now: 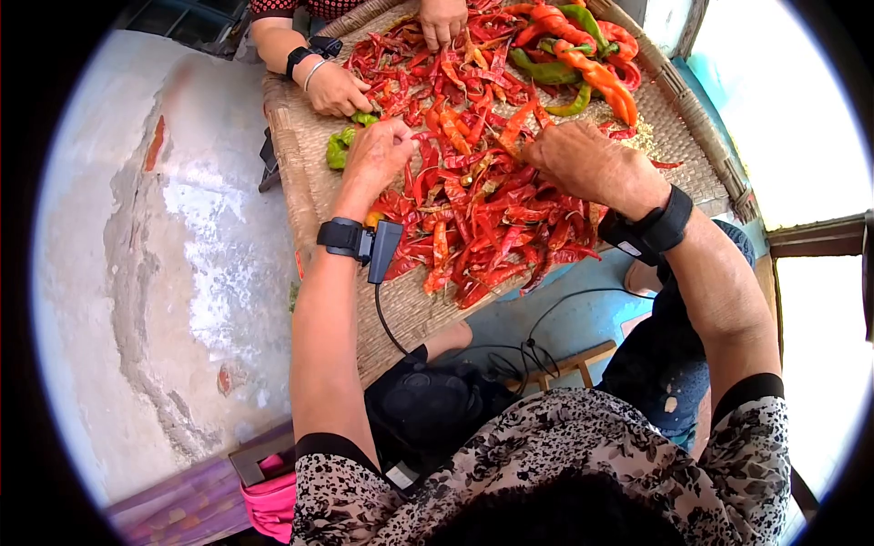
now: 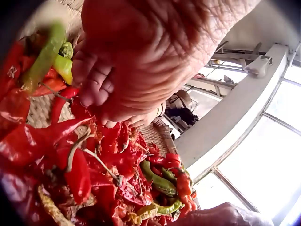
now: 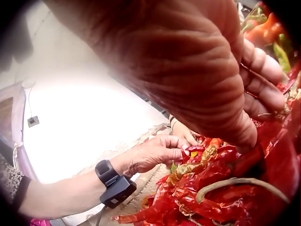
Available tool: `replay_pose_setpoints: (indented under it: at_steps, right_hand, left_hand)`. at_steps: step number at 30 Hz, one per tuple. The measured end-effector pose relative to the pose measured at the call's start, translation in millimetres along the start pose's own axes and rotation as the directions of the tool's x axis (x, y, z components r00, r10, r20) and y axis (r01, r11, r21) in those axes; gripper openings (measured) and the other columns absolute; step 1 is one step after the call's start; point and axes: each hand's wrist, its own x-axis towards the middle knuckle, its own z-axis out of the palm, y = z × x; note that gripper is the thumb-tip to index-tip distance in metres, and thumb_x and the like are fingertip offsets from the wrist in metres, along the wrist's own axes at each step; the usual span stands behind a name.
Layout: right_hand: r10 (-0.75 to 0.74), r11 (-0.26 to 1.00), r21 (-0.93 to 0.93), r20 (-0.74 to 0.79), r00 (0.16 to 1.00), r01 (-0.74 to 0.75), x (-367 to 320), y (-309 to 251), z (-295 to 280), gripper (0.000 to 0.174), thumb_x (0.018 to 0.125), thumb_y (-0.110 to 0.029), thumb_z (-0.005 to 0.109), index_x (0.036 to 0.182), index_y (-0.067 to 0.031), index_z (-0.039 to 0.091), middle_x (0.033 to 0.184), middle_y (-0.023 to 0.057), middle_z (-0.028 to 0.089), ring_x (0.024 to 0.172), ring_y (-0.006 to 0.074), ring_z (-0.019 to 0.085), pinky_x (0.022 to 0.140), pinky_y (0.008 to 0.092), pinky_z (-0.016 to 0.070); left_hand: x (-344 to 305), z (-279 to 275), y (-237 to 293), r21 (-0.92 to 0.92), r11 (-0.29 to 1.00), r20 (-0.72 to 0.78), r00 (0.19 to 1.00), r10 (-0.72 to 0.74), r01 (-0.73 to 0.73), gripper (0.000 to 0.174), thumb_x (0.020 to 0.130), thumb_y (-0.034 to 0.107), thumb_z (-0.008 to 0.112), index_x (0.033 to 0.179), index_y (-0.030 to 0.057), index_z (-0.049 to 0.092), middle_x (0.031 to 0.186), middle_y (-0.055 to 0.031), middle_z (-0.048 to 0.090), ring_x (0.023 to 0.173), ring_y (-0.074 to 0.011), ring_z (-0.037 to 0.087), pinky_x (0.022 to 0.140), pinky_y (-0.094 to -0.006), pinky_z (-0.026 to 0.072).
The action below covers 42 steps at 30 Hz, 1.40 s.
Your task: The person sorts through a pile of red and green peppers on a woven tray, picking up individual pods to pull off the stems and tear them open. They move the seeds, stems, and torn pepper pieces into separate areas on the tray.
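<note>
By the left grip (image 1: 375, 156) and under the right grip (image 1: 590, 164), red peppers (image 1: 492, 218) lie in a big pile. Both have bent fingers, but I cannot tell if either holds a pepper.

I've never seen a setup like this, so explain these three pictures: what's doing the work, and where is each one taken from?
There's no mechanical grip here, just a person's bare left hand and right hand. The wide picture comes from a camera on the head, looking down; the other two come from wrist cameras, so each hand looms large. Many wrinkled red peppers lie on a woven tray, with larger orange-red and green peppers toward the far right. Another person's hands work across from them. Both the wearer's hands are at the peppers; whether either holds one is hard to tell.
</note>
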Motion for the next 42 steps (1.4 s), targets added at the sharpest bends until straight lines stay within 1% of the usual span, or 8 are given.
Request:
replay_pose_setpoints:
  at_steps: [5, 8, 10, 13, 16, 23, 37, 42]
  right_hand:
    - [0.03, 0.999, -0.033, 0.149, 0.988, -0.025, 4, -3, -8, 0.016, 0.09, -0.012, 0.049, 0.1, -0.005, 0.06, 0.089, 0.0078, 0.067, 0.085, 0.0225, 0.069, 0.068, 0.0323, 0.0537]
    - [0.02, 0.999, -0.03, 0.101, 0.995, -0.017, 1, -2, -7, 0.016, 0.09, -0.012, 0.049, 0.099, -0.0055, 0.06, 0.088, 0.0072, 0.067, 0.084, 0.0226, 0.069, 0.068, 0.0326, 0.0537]
    - [0.021, 0.999, -0.034, 0.094, 0.995, -0.017, 1, -3, -10, 0.016, 0.09, -0.012, 0.05, 0.099, -0.0056, 0.061, 0.088, 0.0069, 0.067, 0.084, 0.0227, 0.069, 0.069, 0.0329, 0.0538]
    - [0.05, 0.998, -0.048, 0.181, 0.982, -0.042, 4, -5, -11, 0.015, 0.09, -0.012, 0.05, 0.099, -0.0056, 0.061, 0.091, 0.0076, 0.067, 0.086, 0.0231, 0.068, 0.07, 0.0337, 0.0538]
    - [0.021, 1.0, -0.013, 0.135, 0.991, -0.019, 3, -1, -3, 0.015, 0.091, -0.012, 0.05, 0.099, -0.0054, 0.06, 0.091, 0.0086, 0.067, 0.087, 0.0237, 0.068, 0.071, 0.0342, 0.0536]
    - [0.018, 1.0, 0.002, 0.056, 0.998, -0.018, 5, 0, -4, 0.012, 0.093, -0.015, 0.051, 0.092, -0.006, 0.057, 0.073, 0.0139, 0.063, 0.078, 0.0302, 0.067, 0.066, 0.0393, 0.0531]
    - [0.025, 1.0, -0.003, 0.088, 0.996, -0.025, 6, 2, 1, 0.015, 0.095, -0.015, 0.049, 0.104, -0.0092, 0.059, 0.076, 0.0138, 0.063, 0.079, 0.0306, 0.067, 0.068, 0.0409, 0.0528]
    - [-0.008, 0.998, 0.066, 0.023, 1.0, 0.007, 3, 5, 5, 0.013, 0.092, -0.014, 0.052, 0.101, -0.0067, 0.059, 0.076, 0.0145, 0.064, 0.079, 0.0309, 0.067, 0.068, 0.0407, 0.0531]
  left_hand:
    - [4, -41, -23, 0.018, 0.996, -0.447, 0.891, 0.082, -0.083, 0.025, 0.084, 0.019, 0.065, 0.104, 0.0028, 0.065, 0.093, -0.0085, 0.067, 0.079, -0.0143, 0.062, 0.072, -0.0289, 0.0501]
    - [-17, -47, -23, -0.035, 0.998, -0.247, 0.967, -0.065, 0.058, 0.031, 0.085, 0.016, 0.063, 0.114, 0.0044, 0.062, 0.108, -0.0114, 0.064, 0.089, -0.0185, 0.063, 0.08, -0.0296, 0.0494]
    - [-42, -38, -19, 0.153, 0.982, 0.211, 0.974, 0.08, -0.113, 0.032, 0.084, 0.011, 0.06, 0.115, 0.0061, 0.062, 0.107, -0.0108, 0.063, 0.092, -0.0243, 0.062, 0.084, -0.0321, 0.0478]
    - [-75, -4, -39, 0.181, 0.869, 0.01, 0.884, 0.467, -0.461, 0.025, 0.083, 0.008, 0.058, 0.107, 0.0049, 0.063, 0.097, -0.0115, 0.061, 0.088, -0.0286, 0.06, 0.081, -0.0347, 0.0465]
    - [-80, -21, -12, 0.194, 0.965, 0.181, 0.973, 0.142, -0.177, 0.017, 0.083, 0.007, 0.058, 0.099, 0.0021, 0.062, 0.091, -0.0118, 0.058, 0.083, -0.03, 0.058, 0.075, -0.0359, 0.0457]
    - [-103, -62, 13, 0.069, 0.997, 0.115, 0.993, 0.018, -0.026, 0.013, 0.083, 0.007, 0.061, 0.093, -0.0015, 0.061, 0.083, -0.0111, 0.061, 0.068, -0.021, 0.057, 0.064, -0.032, 0.0451]
    - [-57, -63, 23, -0.084, 0.996, -0.532, 0.847, -0.02, -0.029, 0.023, 0.086, 0.006, 0.063, 0.108, 0.0012, 0.063, 0.094, -0.0084, 0.065, 0.071, -0.0152, 0.06, 0.07, -0.0283, 0.0498]
    - [-67, -41, -7, 0.083, 0.99, -0.165, 0.978, 0.125, -0.112, 0.032, 0.084, 0.007, 0.064, 0.115, 0.0033, 0.06, 0.111, -0.0107, 0.059, 0.085, -0.0188, 0.06, 0.081, -0.0311, 0.0494]
